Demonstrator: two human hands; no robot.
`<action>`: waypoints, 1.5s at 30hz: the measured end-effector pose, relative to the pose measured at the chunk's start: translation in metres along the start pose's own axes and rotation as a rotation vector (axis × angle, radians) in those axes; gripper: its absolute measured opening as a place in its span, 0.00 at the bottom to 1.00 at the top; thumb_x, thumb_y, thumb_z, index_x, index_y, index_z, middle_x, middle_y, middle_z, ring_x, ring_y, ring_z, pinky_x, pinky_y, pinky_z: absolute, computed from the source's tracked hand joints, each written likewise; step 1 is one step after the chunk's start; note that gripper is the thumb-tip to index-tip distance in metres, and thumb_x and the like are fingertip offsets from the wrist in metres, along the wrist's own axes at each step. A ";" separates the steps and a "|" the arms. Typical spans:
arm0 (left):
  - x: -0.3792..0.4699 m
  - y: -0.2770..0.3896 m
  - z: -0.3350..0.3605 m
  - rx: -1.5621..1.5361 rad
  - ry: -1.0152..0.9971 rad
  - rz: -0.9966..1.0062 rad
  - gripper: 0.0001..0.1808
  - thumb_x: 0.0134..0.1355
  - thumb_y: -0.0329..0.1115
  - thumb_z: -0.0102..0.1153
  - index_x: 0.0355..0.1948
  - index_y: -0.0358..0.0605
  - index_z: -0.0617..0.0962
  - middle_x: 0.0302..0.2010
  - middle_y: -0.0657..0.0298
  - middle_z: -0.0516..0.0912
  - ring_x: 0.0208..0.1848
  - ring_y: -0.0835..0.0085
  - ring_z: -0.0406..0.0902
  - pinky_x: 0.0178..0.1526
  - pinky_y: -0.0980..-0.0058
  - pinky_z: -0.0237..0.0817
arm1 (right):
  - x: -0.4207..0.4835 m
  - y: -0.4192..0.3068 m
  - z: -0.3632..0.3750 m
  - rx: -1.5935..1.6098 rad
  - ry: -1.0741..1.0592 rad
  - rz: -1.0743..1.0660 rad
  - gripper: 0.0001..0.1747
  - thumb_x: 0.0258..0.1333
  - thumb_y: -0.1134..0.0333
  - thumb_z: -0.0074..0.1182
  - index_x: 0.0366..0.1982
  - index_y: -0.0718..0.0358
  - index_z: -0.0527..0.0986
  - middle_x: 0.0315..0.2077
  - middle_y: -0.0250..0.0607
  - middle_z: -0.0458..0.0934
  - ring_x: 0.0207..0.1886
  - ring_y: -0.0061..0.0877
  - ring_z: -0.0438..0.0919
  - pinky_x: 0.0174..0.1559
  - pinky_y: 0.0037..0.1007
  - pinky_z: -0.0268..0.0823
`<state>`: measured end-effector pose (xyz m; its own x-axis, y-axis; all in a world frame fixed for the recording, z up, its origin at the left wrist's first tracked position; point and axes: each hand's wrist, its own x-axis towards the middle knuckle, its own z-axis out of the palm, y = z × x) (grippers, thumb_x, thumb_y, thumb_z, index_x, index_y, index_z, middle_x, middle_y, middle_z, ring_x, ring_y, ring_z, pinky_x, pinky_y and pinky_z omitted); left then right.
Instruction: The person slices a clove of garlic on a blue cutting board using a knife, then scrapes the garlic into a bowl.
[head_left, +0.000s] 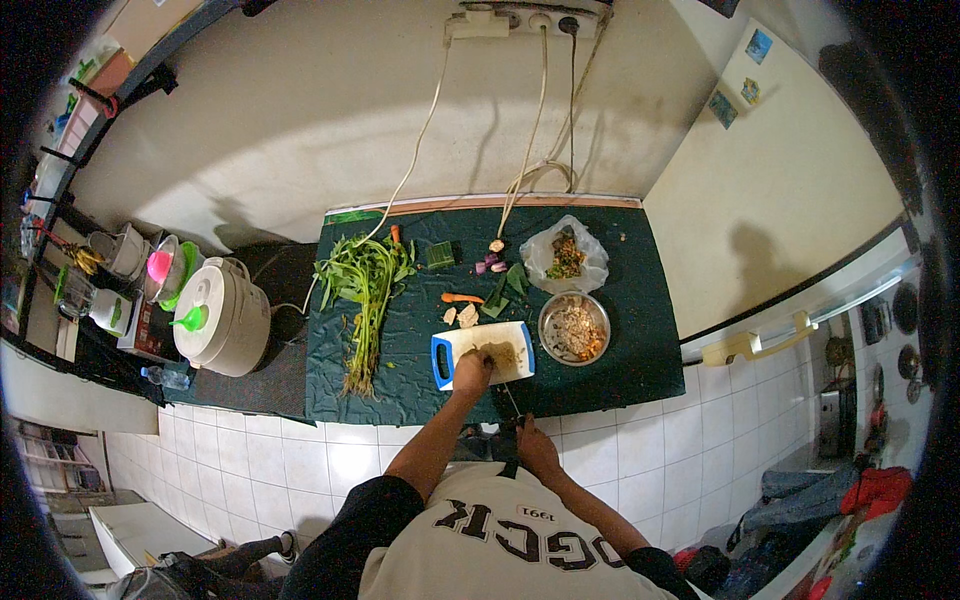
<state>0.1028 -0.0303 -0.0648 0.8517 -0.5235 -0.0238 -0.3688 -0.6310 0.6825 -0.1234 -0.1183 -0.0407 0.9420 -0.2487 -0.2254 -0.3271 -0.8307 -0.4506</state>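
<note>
A white cutting board with blue ends (523, 330) lies near the front edge of the table. My left hand (472, 372) rests on it with fingers curled beside a brownish chopped heap (507, 358); whether it pinches a piece is hidden. My right hand (537, 444) grips the dark handle of a knife (513, 400), whose blade points towards the board's near edge. Just right of the board stands a steel bowl (608, 330) of chopped food. Behind the board are ginger-like root pieces (468, 316), a carrot (462, 298), green leaves (516, 278) and small purple shallots (491, 263).
Leafy greens with roots (367, 300) lie on the dark green tablecloth (645, 300), left of the board. An open plastic bag (530, 251) holds chopped vegetables. A rice cooker (232, 322) stands further left. Cables (541, 97) hang down the wall. Someone's leg (255, 555) shows at lower left.
</note>
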 end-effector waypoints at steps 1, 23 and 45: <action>0.000 0.000 0.000 0.002 0.000 -0.006 0.08 0.56 0.31 0.59 0.34 0.36 0.83 0.34 0.44 0.82 0.39 0.45 0.81 0.45 0.54 0.72 | 0.000 0.000 -0.001 -0.021 0.013 -0.051 0.30 0.72 0.58 0.40 0.61 0.79 0.61 0.27 0.63 0.80 0.28 0.51 0.81 0.31 0.47 0.74; 0.010 -0.015 -0.017 -0.185 0.084 0.018 0.14 0.54 0.27 0.57 0.42 0.40 0.85 0.39 0.46 0.84 0.43 0.47 0.82 0.49 0.59 0.73 | -0.004 -0.004 -0.019 -0.024 0.069 -0.078 0.30 0.72 0.56 0.39 0.61 0.77 0.62 0.28 0.62 0.80 0.30 0.51 0.82 0.31 0.48 0.75; 0.009 -0.008 -0.006 0.047 -0.061 0.039 0.09 0.59 0.31 0.58 0.40 0.42 0.79 0.39 0.48 0.85 0.42 0.50 0.83 0.44 0.55 0.74 | -0.004 -0.002 -0.019 -0.069 0.196 -0.147 0.28 0.71 0.58 0.43 0.59 0.77 0.64 0.25 0.60 0.80 0.27 0.47 0.82 0.28 0.44 0.75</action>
<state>0.1153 -0.0266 -0.0659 0.8127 -0.5811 -0.0429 -0.4196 -0.6347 0.6489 -0.1249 -0.1253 -0.0230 0.9779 -0.2088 0.0132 -0.1858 -0.8955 -0.4044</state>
